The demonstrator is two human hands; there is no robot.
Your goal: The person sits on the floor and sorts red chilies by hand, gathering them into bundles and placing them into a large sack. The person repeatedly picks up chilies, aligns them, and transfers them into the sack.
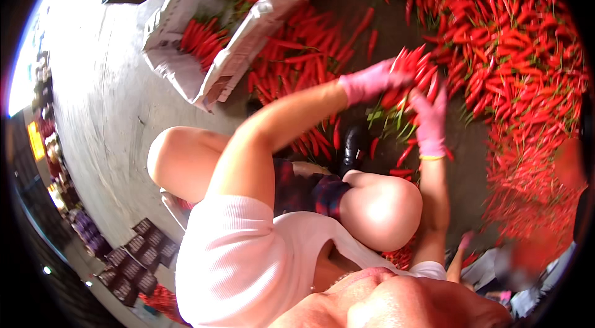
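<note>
My left hand (372,82), in a pink glove, curls around a bunch of red chili peppers (411,72) in front of my knees. From the other side my right hand (430,119), gloved in pink too, has its thumb and fingers spread against the same bunch. The peppers' tips point up and away, and their green stems hang below my hands. A yellow band circles my right wrist. Under and beyond my left forearm lies a pile of loose red chilies (297,58) on the floor.
A white-lined box (267,14) with chilies inside stands ahead to the left. A broad chili heap (516,49) spreads along the right. A black boot (354,147) is between my knees. Dark cartons (144,246) are stacked behind left; another person's gloved hand (467,239) shows at lower right.
</note>
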